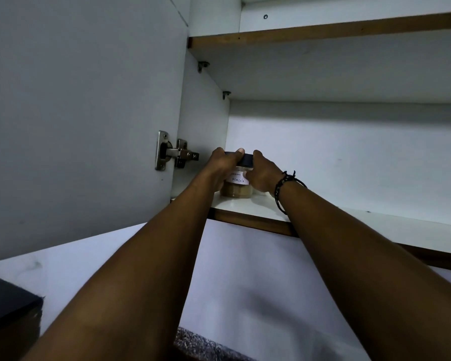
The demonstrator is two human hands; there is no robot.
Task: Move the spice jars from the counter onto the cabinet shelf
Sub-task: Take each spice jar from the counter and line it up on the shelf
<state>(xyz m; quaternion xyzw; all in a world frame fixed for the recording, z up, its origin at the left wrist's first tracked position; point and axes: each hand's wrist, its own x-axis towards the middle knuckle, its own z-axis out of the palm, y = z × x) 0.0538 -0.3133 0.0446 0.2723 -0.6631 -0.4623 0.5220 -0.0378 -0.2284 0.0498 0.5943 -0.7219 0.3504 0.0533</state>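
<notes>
A clear spice jar [237,189] with brown powder, a dark lid and a white handwritten label stands on the white cabinet shelf [248,207], close to the shelf's left wall. My left hand [223,165] wraps the jar's left side and lid. From the other side, my right hand [262,173], with a beaded bracelet on its wrist, grips the lid and label area. Both arms reach up from the bottom of the view. The jar's base rests on the shelf.
The open cabinet door [76,126] hangs at the left on a metal hinge [172,152]. A higher shelf [323,32] runs above. A speckled counter edge [201,345] shows at the bottom, and a dark object [8,306] sits at the lower left.
</notes>
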